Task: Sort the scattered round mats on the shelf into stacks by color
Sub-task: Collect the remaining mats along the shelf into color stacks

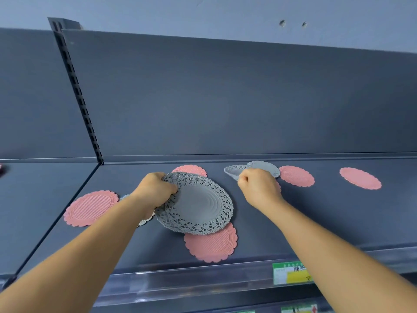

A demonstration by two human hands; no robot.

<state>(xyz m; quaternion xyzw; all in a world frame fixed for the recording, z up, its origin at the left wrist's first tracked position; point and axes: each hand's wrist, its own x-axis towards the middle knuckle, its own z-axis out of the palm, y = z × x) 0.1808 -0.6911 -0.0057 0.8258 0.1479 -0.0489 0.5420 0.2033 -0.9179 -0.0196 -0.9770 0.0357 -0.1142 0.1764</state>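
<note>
My left hand (155,190) grips a small stack of grey lace-edged round mats (198,205), held tilted above the dark shelf (316,211). My right hand (257,188) is closed on the edge of another grey mat (234,170), which bends upward; a second grey mat (264,167) lies just behind it. Pink round mats lie scattered on the shelf: one at the left (90,207), one near the front edge (212,245), one behind the grey stack (190,170), and two at the right (296,176) (360,178). A pale mat (144,221) peeks out under my left forearm.
The shelf's back panel (225,98) rises right behind the mats. A slotted upright (79,96) separates this bay from the one at the left. A clear price rail with a green and yellow label (291,273) runs along the front edge.
</note>
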